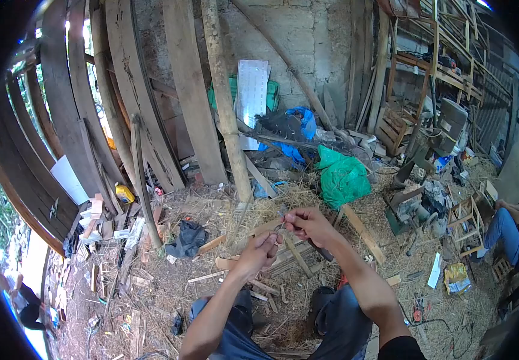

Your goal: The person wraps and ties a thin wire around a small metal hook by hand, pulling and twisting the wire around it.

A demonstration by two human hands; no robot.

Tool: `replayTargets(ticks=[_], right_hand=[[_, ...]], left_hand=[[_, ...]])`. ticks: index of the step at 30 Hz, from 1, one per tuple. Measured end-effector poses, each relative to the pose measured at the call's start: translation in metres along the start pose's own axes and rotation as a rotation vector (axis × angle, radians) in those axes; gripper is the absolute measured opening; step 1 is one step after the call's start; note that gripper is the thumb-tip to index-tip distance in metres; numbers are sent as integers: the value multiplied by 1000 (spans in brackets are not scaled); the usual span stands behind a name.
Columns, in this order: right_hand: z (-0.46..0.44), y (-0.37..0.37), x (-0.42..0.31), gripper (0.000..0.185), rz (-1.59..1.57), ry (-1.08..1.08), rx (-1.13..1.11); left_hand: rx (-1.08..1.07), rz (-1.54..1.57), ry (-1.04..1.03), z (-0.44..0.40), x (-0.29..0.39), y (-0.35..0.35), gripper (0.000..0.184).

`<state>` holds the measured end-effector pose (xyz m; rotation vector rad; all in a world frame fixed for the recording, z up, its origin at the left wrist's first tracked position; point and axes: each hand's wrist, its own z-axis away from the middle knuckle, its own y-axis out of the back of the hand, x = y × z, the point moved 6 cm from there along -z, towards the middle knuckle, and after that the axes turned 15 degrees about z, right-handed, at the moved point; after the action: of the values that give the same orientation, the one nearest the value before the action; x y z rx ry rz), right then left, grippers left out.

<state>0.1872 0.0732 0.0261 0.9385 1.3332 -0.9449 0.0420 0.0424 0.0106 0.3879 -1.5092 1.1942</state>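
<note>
In the middle of the head view, my left hand (259, 255) and my right hand (312, 227) come close together in front of my knees. The fingers of both are closed in a pinch around something small and greyish that I cannot make out. A dark, rod-like piece (322, 251) shows just below my right hand; whether it is part of what I hold, I cannot tell. Beneath my hands, wooden slats (295, 255) lie crossed on the straw-covered ground.
A green plastic bag (344, 180) lies ahead, with a plank (364, 234) in front of it. Black plastic (187, 240) lies to the left. At far right sits another person (505, 231), near a small wooden frame (466, 225). A pole (226, 102) stands ahead.
</note>
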Motion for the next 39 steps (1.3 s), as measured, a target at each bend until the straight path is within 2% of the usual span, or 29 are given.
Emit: replayTargets(ticks=[1,3,5,6,8,11,13,15,16,18,21,23,24,25,27,28,31,35,39], right_hand=[[-3,3,1,24,-7,1,0],[-6,41,5,22,14,-59,309],[-5,61,5,22,-83,-19,323],[-4,64,8,22,-96,-29,330],[-2,57,4,23,-87,4,287],[5,22,1,22,73,-50,175],[2,11,4,21,68,-28,86],[-1,33,7,21,13,-65,290],[-1,43,3,21,16,-12,269],[0,48,5,20,-14,-40,291],[2,40,11,18,47,-70,285],[1,21,8,17,42,-52,156],[0,35,10,17,128,-107,291],[-1,48,11,17,120,-111,292],[4,82,2,18,-83,20,394],[5,83,5,19,-108,-4,402],[6,59,7,21,-86,-26,312],[2,41,14,14,-51,-122,240],[13,133,25,13,-191,16,593]], left_hand=[[-6,36,2,0,1,0,20],[-12,67,14,1,-2,1,21],[17,-289,-115,-3,-2,6,19],[14,-290,-117,-6,-10,8,19],[135,-743,-587,-1,1,5,16],[210,-795,-471,5,13,-3,12],[217,-798,-445,4,16,0,12],[220,-799,-409,5,14,0,11],[205,-811,-456,6,16,-5,11],[185,-820,-513,8,20,-13,11],[224,-874,-457,9,16,-12,11],[239,-836,-433,5,16,-5,11],[238,-840,-429,4,14,-2,11],[207,-835,-476,4,13,-2,11],[176,-826,-529,7,13,-3,11],[167,-831,-534,9,13,-6,11],[162,-811,-542,8,15,-8,10],[118,-774,-512,6,17,-2,13],[118,-806,-577,7,15,3,12]])
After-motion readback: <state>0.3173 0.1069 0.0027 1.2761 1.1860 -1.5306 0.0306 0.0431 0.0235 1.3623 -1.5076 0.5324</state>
